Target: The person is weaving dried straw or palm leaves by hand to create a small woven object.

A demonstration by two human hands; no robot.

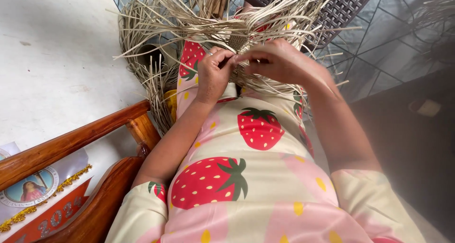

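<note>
The left hand (214, 74) and right hand (279, 60) meet fingertip to fingertip over the lap, each pinching thin straw strips (239, 34) at the near edge of a half-woven mat (237, 39). The strips fan away from the hands, long axes running outward and up, loose ends spilling left toward the wooden armrest (71, 143). Both hands lie equally close to the weave, above the strawberry-print dress (256, 143).
</note>
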